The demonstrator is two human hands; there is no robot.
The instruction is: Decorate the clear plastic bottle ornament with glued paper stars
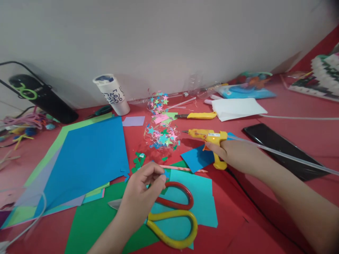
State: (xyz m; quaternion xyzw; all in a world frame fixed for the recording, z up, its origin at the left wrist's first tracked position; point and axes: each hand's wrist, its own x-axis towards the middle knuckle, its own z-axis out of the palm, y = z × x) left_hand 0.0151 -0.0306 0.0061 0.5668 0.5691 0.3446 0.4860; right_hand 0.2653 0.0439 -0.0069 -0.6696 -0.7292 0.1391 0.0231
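Nearest, flat on the teal paper [201, 201]: red-and-yellow scissors [172, 215], blades tucked under the left hand [143, 192]. Just above, thumb and forefinger pinched shut on a small blue cut-out [166, 174], clear of the red surface [238, 225]. Best gripped by one edge only, most of its face left bare, fingertips well away from any hot glue.

Farther right, right hand [235, 155] wrapped tight round the handle of the yellow glue gun [209, 137], forefinger by the orange trigger, nozzle pointing left toward the clear ball [162, 137] studded with paper stars. Worth squeezing gently, for a small bead only; with more, probably stringing or smearing over neighbouring stars. Worth bringing cut-out and nozzle together slowly, over paper rather than bare surface. Worth minding, too, the long glue stick [278, 151] jutting back over the black phone [265, 139]. Probably wise to steady the ball as well, round and seemingly free to roll.

Beyond, near the wall: yellow utility knife [198, 115] and white cup [112, 93].
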